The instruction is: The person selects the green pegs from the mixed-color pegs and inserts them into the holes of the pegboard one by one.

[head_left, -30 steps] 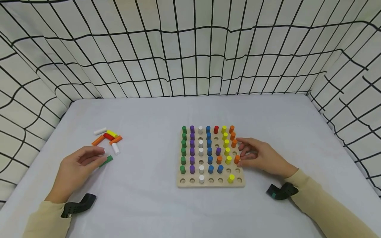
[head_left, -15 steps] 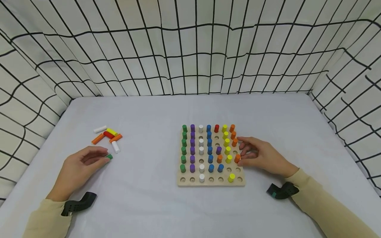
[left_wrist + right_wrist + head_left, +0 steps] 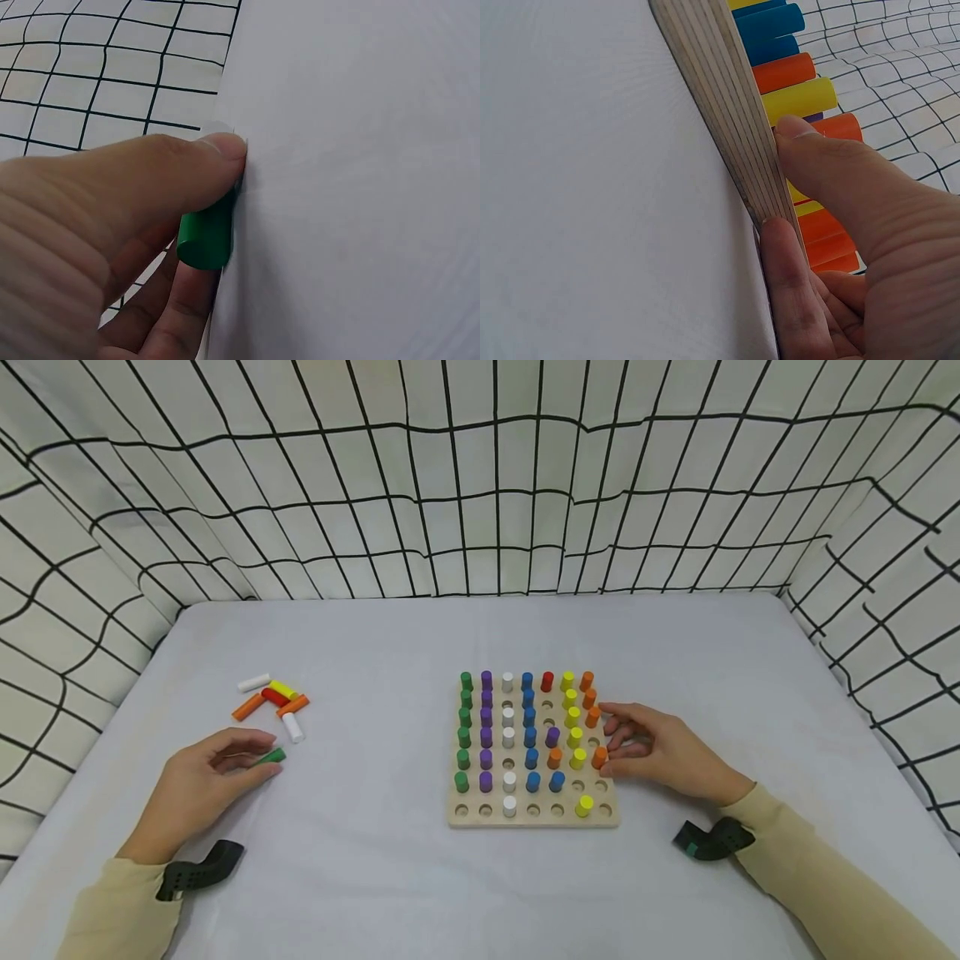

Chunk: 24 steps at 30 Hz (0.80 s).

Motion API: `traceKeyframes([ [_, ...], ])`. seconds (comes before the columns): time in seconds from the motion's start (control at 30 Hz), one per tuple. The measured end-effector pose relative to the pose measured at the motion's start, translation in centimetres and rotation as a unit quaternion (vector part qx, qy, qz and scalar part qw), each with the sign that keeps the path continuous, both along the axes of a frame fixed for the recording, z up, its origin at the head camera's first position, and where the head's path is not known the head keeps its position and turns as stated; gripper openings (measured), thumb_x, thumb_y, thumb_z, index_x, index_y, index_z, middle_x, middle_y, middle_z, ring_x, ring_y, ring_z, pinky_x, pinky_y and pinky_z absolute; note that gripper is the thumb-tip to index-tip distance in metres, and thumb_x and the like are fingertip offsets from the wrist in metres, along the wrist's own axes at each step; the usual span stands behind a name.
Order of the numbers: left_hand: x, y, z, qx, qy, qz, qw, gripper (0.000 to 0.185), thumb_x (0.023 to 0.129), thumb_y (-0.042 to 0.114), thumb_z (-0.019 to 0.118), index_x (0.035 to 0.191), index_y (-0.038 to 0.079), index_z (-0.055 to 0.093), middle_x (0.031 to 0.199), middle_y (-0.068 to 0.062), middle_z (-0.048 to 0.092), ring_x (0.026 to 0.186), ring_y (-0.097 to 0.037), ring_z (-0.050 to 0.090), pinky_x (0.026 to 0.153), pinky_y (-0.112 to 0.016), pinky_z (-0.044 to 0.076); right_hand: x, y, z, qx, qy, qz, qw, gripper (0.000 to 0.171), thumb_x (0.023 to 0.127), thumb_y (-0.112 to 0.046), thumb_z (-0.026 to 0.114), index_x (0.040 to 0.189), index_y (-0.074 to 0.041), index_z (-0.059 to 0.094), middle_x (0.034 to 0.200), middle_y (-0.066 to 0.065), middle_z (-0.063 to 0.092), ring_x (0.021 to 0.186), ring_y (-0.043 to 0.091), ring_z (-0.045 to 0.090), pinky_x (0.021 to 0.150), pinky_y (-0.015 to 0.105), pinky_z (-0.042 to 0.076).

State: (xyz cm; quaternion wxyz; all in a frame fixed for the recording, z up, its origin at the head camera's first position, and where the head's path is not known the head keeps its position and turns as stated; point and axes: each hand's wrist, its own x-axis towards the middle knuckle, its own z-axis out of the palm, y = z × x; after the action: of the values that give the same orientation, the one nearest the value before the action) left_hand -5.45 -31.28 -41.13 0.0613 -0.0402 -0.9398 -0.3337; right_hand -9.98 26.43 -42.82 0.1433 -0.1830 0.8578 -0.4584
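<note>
Between thumb and fingers, my left hand [image 3: 197, 789] pinches a small green peg [image 3: 272, 756] just above the white table at left. The left wrist view shows the green peg [image 3: 205, 238] under my thumb, one round end exposed. My right hand [image 3: 667, 756] holds the right edge of a wooden pegboard [image 3: 480, 823]. In the right wrist view, my thumb lies by an orange peg [image 3: 840, 129] and a fingertip meets the board's layered side [image 3: 727, 120]. Green, purple, white, blue, yellow and orange pegs fill much of the board in columns; some holes show bare.
Beyond my left hand lies a loose group of pegs: white pegs [image 3: 253, 682], a yellow peg [image 3: 283, 689], a red peg [image 3: 274, 697] and orange pegs [image 3: 248, 707]. A white cloth wall with black grid lines [image 3: 480, 485] encloses the table's back and sides.
My left fingers have shifted slightly right with the green peg, which has turned and moved up between thumb and fingers. The right hand stays at the board.
</note>
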Motion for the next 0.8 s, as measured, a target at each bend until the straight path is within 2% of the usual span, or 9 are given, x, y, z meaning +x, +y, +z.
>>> traceKeyframes([
  [0.1,0.01,-0.11,-0.04,-0.008,-0.001,0.0,1.0,0.036,0.084,0.013,0.087,0.116,0.009,0.071,0.102,0.033,0.061,0.09,0.024,0.056,0.078,0.004,0.048,-0.01,0.06,-0.1,0.002,-0.004,0.0,1.0,0.088,0.082,-0.025,0.089,0.154,-0.007,0.044,0.123,0.007,0.06,0.102,0.007,0.067,0.09,0.015,0.06],
  [0.17,0.03,-0.14,0.03,-0.013,-0.003,0.002,0.9999,0.036,0.084,0.014,0.087,0.116,0.009,0.071,0.102,0.032,0.061,0.088,0.023,0.056,0.076,0.003,0.048,-0.01,0.09,-0.18,0.004,-0.007,0.0,1.0,0.088,0.082,-0.025,0.089,0.155,-0.008,0.044,0.123,0.007,0.06,0.102,0.008,0.067,0.09,0.015,0.06],
  [0.23,0.09,-0.17,0.1,-0.021,-0.008,0.004,0.9997,0.036,0.084,0.016,0.087,0.116,0.009,0.071,0.105,0.023,0.067,0.086,0.022,0.056,0.075,0.003,0.048,-0.01,0.09,-0.24,0.003,-0.009,0.0,1.0,0.088,0.082,-0.025,0.089,0.155,-0.008,0.043,0.123,0.007,0.06,0.103,0.008,0.067,0.091,0.015,0.06],
  [0.3,0.15,-0.15,0.14,-0.027,-0.013,0.006,0.9995,0.037,0.084,0.017,0.087,0.117,0.009,0.071,0.108,0.008,0.073,0.085,0.021,0.056,0.074,0.002,0.048,-0.02,0.1,-0.28,0.001,-0.01,0.0,1.0,0.088,0.082,-0.025,0.089,0.155,-0.009,0.044,0.123,0.007,0.06,0.103,0.008,0.067,0.091,0.015,0.06],
  [0.37,0.12,-0.11,0.24,-0.035,-0.019,0.008,0.9992,0.037,0.085,0.019,0.087,0.117,0.009,0.071,0.111,-0.006,0.075,0.083,0.02,0.055,0.072,0.002,0.047,0.0,0.13,-0.27,0.0,-0.011,-0.001,1.0,0.087,0.082,-0.025,0.089,0.155,-0.009,0.044,0.123,0.007,0.06,0.103,0.009,0.067,0.091,0.015,0.06],
  [0.43,0.09,-0.07,0.31,-0.043,-0.022,0.009,0.9988,0.037,0.085,0.02,0.086,0.117,0.008,0.072,0.113,-0.014,0.075,0.082,0.019,0.055,0.071,0.001,0.046,0.02,0.14,-0.22,-0.001,-0.011,-0.001,1.0,0.088,0.082,-0.025,0.089,0.155,-0.008,0.043,0.123,0.007,0.06,0.103,0.009,0.067,0.091,0.014,0.06],
  [0.63,0.09,0.09,0.5,-0.068,-0.018,0.013,0.9974,0.034,0.088,0.022,0.084,0.117,0.009,0.074,0.108,-0.014,0.078,0.078,0.02,0.052,0.066,-0.003,0.045,0.07,0.11,-0.06,-0.001,-0.012,0.0,1.0,0.088,0.082,-0.025,0.089,0.155,-0.007,0.043,0.123,0.008,0.06,0.103,0.008,0.066,0.091,0.014,0.06],
  [0.8,0.3,0.13,0.52,-0.06,0.005,0.018,0.998,0.034,0.09,0.022,0.082,0.121,0.009,0.075,0.11,-0.016,0.078,0.082,0.026,0.049,0.068,-0.001,0.045,0.05,0.09,0.17,0.0,-0.01,0.004,1.0,0.087,0.083,-0.024,0.089,0.155,-0.007,0.043,0.123,0.008,0.06,0.102,0.008,0.066,0.091,0.014,0.06],
])
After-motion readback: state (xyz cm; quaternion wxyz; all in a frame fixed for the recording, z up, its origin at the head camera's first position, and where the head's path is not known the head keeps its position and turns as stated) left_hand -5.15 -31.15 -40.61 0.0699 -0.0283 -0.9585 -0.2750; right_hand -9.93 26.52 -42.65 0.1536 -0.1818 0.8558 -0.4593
